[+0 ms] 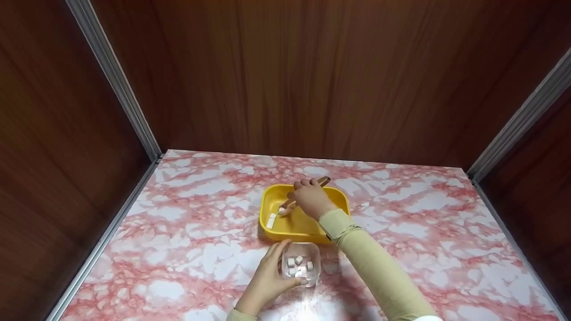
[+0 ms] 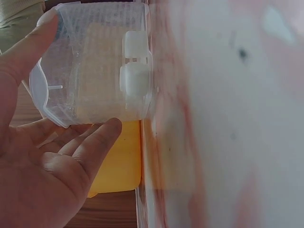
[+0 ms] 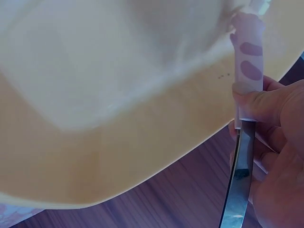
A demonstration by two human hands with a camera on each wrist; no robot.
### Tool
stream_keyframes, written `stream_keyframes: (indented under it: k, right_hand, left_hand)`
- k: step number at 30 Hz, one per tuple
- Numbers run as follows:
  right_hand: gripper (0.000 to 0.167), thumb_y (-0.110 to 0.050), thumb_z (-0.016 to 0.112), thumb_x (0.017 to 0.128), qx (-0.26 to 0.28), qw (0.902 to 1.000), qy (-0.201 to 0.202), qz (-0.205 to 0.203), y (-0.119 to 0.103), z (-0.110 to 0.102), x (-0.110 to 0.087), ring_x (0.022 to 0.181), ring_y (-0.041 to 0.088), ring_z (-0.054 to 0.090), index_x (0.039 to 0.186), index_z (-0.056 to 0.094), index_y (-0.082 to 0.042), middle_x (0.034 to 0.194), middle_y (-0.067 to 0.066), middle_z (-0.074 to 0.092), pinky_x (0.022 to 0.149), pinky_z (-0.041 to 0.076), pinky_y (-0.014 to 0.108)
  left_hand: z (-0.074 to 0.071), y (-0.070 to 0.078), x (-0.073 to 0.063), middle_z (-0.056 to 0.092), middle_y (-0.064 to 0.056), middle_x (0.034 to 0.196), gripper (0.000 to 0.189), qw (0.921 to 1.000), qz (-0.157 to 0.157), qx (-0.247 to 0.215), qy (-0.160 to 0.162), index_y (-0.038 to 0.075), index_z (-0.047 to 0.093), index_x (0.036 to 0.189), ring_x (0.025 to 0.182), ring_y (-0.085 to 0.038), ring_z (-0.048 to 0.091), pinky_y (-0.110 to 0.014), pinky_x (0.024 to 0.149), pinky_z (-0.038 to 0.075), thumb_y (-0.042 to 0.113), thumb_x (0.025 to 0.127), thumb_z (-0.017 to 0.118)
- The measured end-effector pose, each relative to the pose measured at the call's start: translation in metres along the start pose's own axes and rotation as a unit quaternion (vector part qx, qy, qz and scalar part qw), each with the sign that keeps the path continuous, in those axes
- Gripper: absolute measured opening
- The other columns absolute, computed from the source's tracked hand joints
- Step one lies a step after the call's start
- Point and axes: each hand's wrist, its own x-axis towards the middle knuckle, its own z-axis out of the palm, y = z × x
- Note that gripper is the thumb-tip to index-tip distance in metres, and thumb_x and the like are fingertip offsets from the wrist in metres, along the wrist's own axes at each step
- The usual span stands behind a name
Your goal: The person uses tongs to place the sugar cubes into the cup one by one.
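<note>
My right hand [image 1: 313, 200] holds a pair of tongs [image 1: 324, 181] over the yellow basin [image 1: 304, 236], tips down towards its left side. In the right wrist view, thumb and fingers pinch the tongs [image 3: 249, 57], which have pink, spotted ends and a shiny metal bend. White cubes [image 1: 271, 220] lie along the basin's left wall. Another white cube [image 1: 282, 210] is at the tong tips; whether it is gripped I cannot tell. My left hand [image 1: 266, 278] grips a clear plastic container [image 1: 316, 254] from its left side. Several white cubes [image 2: 137, 78] lie on the container's bottom.
The container stands just in front of the basin on a red and white marbled table [image 1: 187, 249]. Brown wood-look panels [image 1: 285, 80] rise behind and at both sides, with metal rails [image 1: 120, 84] at the corners.
</note>
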Motion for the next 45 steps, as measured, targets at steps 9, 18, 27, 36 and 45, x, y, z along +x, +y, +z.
stream_keyframes:
  k: [9, 18, 27, 36, 45]
  right_hand:
    - [0.032, -0.001, 0.070, 0.083, 0.021, 0.9998, -0.001, 0.005, 0.009, -0.008, -0.008, 0.098, 0.029, 0.052, 0.108, 0.074, -0.022, 0.102, 0.010, 0.063, 0.084, 0.040, 0.046]
    - [0.032, 0.001, 0.067, 0.085, 0.019, 0.9998, 0.011, 0.002, 0.013, -0.014, -0.017, 0.097, 0.030, 0.055, 0.106, 0.074, -0.022, 0.101, 0.010, 0.063, 0.085, 0.042, 0.048]
    - [0.032, 0.001, 0.069, 0.084, 0.017, 0.9997, 0.020, 0.003, 0.018, -0.017, -0.027, 0.095, 0.030, 0.054, 0.105, 0.074, -0.022, 0.099, 0.009, 0.062, 0.086, 0.041, 0.048]
    - [0.035, 0.003, 0.070, 0.083, 0.017, 0.9998, 0.014, 0.002, 0.023, -0.020, -0.038, 0.094, 0.028, 0.053, 0.106, 0.073, -0.023, 0.096, 0.008, 0.061, 0.085, 0.040, 0.046]
    - [0.037, 0.007, 0.069, 0.081, 0.033, 0.9988, 0.033, -0.014, 0.026, -0.024, -0.053, 0.093, 0.027, 0.050, 0.107, 0.073, -0.020, 0.095, 0.007, 0.059, 0.082, 0.039, 0.046]
  left_hand:
    - [-0.002, 0.002, 0.001, 0.044, -0.008, 0.139, 0.101, 0.9999, -0.010, -0.005, -0.005, 0.011, 0.035, 0.147, 0.130, -0.024, 0.039, -0.036, 0.106, 0.036, 0.042, 0.065, 0.086]
    - [-0.001, 0.002, -0.002, 0.044, -0.001, 0.139, 0.101, 0.9999, -0.007, 0.014, 0.001, 0.010, 0.035, 0.147, 0.129, -0.023, 0.040, -0.037, 0.105, 0.037, 0.044, 0.065, 0.085]
    - [-0.001, 0.002, 0.000, 0.046, -0.006, 0.137, 0.101, 0.9999, -0.006, 0.013, 0.001, 0.010, 0.036, 0.146, 0.127, -0.024, 0.041, -0.040, 0.105, 0.038, 0.042, 0.064, 0.086]
    - [-0.001, 0.002, -0.001, 0.043, -0.001, 0.141, 0.101, 0.9997, -0.017, 0.017, -0.006, 0.013, 0.034, 0.148, 0.130, -0.027, 0.039, -0.045, 0.106, 0.036, 0.046, 0.066, 0.083]
    - [-0.001, 0.001, 0.000, 0.044, -0.004, 0.138, 0.100, 0.9996, -0.014, 0.025, -0.005, 0.012, 0.035, 0.147, 0.127, -0.028, 0.042, -0.045, 0.103, 0.039, 0.046, 0.066, 0.083]
